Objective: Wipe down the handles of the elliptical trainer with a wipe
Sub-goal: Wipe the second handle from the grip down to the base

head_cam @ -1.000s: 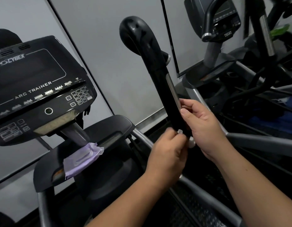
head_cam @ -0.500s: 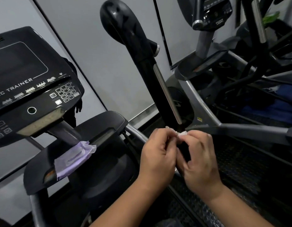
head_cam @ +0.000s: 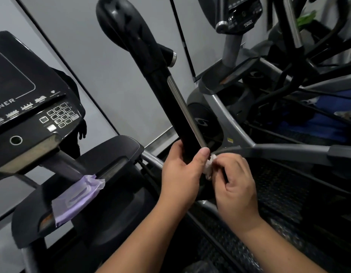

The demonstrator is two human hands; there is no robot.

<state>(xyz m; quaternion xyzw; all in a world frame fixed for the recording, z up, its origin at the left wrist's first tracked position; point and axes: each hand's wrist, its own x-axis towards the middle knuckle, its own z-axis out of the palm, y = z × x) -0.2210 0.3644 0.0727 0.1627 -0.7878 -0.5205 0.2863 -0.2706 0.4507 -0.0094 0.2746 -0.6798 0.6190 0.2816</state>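
Two bare forearms, two bare hands

The left hand (head_cam: 180, 174) and right hand (head_cam: 236, 186) wear no gloves, rings or watch; no sleeves show.

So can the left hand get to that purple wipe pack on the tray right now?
Probably not at once: the left hand grips the handle. Letting go, nothing visible blocks the way to the pack.

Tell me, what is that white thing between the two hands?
A crumpled white wipe, seen in the head view, sits between the left hand gripping the black handle and the right hand pinching it.
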